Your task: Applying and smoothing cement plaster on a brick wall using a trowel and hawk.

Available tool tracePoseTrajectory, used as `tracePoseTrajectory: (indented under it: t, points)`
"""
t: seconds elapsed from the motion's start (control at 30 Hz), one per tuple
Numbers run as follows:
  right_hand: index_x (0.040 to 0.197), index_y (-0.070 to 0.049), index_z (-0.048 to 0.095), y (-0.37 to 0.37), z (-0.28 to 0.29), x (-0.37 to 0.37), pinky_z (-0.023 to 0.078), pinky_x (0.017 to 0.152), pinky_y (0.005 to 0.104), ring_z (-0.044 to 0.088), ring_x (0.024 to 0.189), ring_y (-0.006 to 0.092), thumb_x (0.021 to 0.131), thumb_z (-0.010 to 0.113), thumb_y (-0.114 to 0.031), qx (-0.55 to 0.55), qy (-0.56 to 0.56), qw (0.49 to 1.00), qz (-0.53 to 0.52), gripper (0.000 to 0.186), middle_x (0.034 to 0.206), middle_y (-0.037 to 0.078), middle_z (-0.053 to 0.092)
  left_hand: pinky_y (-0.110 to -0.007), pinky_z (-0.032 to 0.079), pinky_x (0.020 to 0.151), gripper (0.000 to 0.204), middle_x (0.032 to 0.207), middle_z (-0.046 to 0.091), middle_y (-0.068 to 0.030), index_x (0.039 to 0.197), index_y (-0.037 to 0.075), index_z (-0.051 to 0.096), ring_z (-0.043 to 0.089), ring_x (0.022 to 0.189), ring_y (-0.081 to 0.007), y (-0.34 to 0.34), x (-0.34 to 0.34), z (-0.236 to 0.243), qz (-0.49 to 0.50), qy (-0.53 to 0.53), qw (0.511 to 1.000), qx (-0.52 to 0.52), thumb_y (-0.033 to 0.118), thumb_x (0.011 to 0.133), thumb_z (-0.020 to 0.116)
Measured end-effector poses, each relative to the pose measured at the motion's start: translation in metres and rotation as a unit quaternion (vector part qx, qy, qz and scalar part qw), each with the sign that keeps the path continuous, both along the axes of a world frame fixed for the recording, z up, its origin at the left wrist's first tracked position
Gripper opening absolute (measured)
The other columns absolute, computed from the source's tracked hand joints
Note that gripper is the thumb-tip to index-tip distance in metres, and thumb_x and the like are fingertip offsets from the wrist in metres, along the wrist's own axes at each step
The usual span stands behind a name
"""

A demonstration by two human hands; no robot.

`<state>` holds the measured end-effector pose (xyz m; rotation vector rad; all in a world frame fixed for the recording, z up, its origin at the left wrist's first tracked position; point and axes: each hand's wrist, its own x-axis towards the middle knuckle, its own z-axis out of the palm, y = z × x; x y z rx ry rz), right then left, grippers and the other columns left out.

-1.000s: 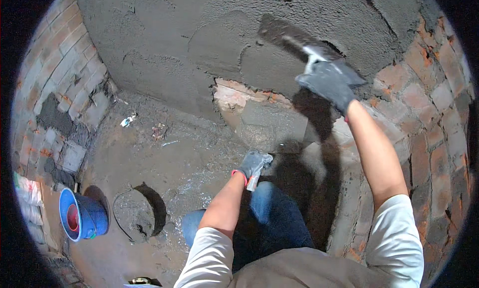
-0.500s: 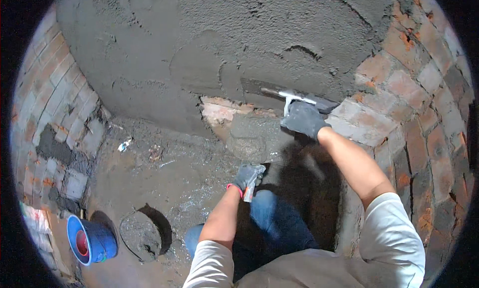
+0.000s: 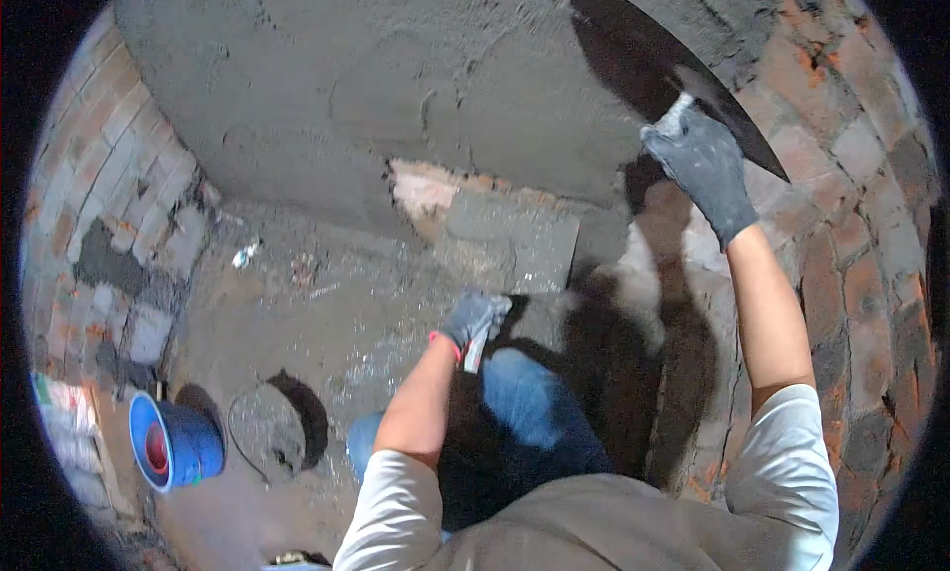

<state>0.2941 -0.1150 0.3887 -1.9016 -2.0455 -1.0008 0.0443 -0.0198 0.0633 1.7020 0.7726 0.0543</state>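
My right hand [image 3: 705,167], in a dark grey glove, grips the white handle of a long steel plastering trowel [image 3: 633,47] held flat against the wet grey plaster on the wall [image 3: 396,86] near its upper right. My left hand [image 3: 473,317], also gloved, holds a mortar board [image 3: 515,242] by a white handle below it, level at knee height in front of the wall. A patch of bare red brick [image 3: 426,187] shows just left of the board, under the plastered area.
Bare brick walls [image 3: 841,225] stand to the right and left [image 3: 109,205]. On the dirt floor lie a blue bucket [image 3: 176,442], a round pan of mortar [image 3: 267,432] and a white sack [image 3: 64,423] at the far left.
My right hand has swept the trowel up the wall from beside the bare brick patch to the upper right. The left hand with the board stays at knee height.
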Motion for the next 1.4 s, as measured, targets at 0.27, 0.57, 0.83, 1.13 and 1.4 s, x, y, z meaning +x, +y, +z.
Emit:
tracePoseTrajectory:
  t: [0.27, 0.57, 0.83, 1.13, 1.4]
  points:
    - [0.08, 0.002, 0.059, -0.001, -0.194, -0.058, 0.049, 0.064, 0.0443, 0.059, 0.067, 0.0356, 0.079, 0.055, -0.036, -0.311, 0.27, 0.911, -0.012, 0.038, 0.07, 0.02, 0.059, -0.029, 0.041, 0.041, 0.018, 0.057, 0.056, -0.0048, 0.071, 0.005, 0.061, 0.052, 0.045, -0.0158, -0.01, -0.003, 0.031, 0.077, -0.092, 0.987, -0.105, 0.022, 0.077, 0.062]
    - [0.095, 0.003, 0.055, -0.043, -0.2, -0.126, 0.049, 0.057, 0.0421, 0.062, 0.062, 0.0313, 0.074, 0.057, -0.037, -0.359, 0.162, 0.913, 0.108, 0.045, 0.071, 0.017, 0.06, -0.038, 0.043, 0.052, 0.02, 0.063, 0.061, -0.0141, 0.078, 0.002, 0.063, 0.06, 0.058, -0.0277, -0.034, -0.037, 0.054, 0.061, -0.097, 0.938, 0.327, 0.021, 0.074, 0.059]
    - [0.063, -0.008, 0.061, 0.006, -0.144, -0.116, 0.048, 0.054, 0.038, 0.06, 0.06, 0.0308, 0.078, 0.054, -0.032, -0.128, 0.257, 0.951, 0.111, 0.029, 0.063, 0.015, 0.059, -0.041, 0.045, 0.068, 0.022, 0.079, 0.065, -0.0151, 0.083, 0.005, 0.065, 0.061, 0.077, -0.0265, -0.098, -0.002, 0.062, 0.214, -0.055, 0.878, 0.424, 0.025, 0.078, 0.06]
    - [0.064, -0.007, 0.061, -0.102, -0.024, -0.025, 0.047, 0.056, 0.0447, 0.06, 0.058, 0.0311, 0.072, 0.051, -0.036, -0.257, 0.122, 0.957, -0.064, 0.032, 0.064, 0.016, 0.061, -0.038, 0.041, 0.056, 0.021, 0.063, 0.058, -0.0093, 0.071, 0.008, 0.059, 0.055, 0.059, -0.0253, -0.05, 0.007, 0.21, -0.032, -0.12, 0.933, 0.339, 0.027, 0.08, 0.056]
    - [0.119, -0.014, 0.053, -0.159, 0.043, 0.048, 0.028, 0.1, 0.049, 0.042, 0.117, 0.0336, 0.07, 0.054, -0.047, 0.027, 0.041, 0.991, -0.125, 0.059, 0.127, 0.013, 0.047, -0.039, 0.042, 0.05, 0.034, 0.053, 0.051, -0.0148, 0.059, -0.001, 0.057, 0.051, 0.049, -0.0228, -0.112, 0.098, 0.255, -0.04, -0.2, 0.884, 0.421, 0.028, 0.076, 0.066]
